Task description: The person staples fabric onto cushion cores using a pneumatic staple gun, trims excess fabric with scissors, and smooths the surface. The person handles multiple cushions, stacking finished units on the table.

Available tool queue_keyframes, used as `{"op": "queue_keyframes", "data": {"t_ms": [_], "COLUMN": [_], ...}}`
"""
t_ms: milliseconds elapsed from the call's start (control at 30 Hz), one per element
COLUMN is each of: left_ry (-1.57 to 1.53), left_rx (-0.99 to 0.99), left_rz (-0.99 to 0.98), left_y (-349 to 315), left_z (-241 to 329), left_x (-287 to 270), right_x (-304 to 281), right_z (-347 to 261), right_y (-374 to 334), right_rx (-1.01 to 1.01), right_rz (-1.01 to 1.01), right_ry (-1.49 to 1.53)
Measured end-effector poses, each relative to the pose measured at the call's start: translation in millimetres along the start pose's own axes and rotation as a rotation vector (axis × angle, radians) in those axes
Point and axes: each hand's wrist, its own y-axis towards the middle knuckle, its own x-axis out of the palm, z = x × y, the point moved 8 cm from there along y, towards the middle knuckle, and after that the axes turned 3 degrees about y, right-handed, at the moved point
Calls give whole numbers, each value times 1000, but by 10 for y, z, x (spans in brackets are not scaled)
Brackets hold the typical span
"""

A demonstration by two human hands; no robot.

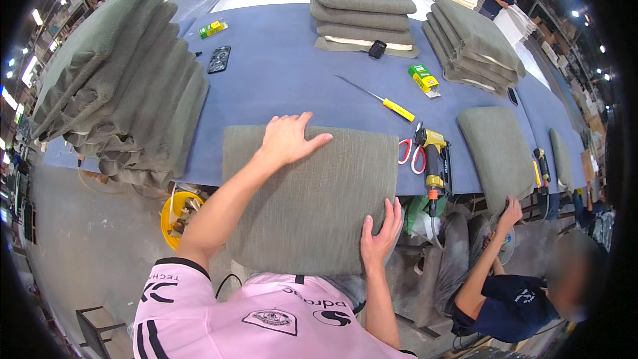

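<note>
on the blue table (279,93) we log one grey-green cushion (319,206) overhanging its six-o'clock edge: near-square, long axis unclear, seven-o'clock corner rounded, woven fabric finely streaked. it lies towards six o'clock from our left hand (286,141), laid over its twelve-o'clock edge, and towards ten from our right hand (379,239), at its four-o'clock side; both seem to touch, neither nearer, thumbs spread from fingers, clamped on nothing.
</note>
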Motion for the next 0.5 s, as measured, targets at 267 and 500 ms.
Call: {"op": "queue_keyframes", "data": {"t_ms": [267,500], "left_ry": [17,-16], "left_rx": [64,512], "left_rz": [117,1021], "left_y": [-94,-403], "left_z": [11,797], "left_x": [-484,-3548], "right_x": [-13,-1396], "right_z": [996,-567], "right_y": [-320,1086], "right_rx": [532,14], "right_rz": [-375,335], "right_ry": [541,528]}}
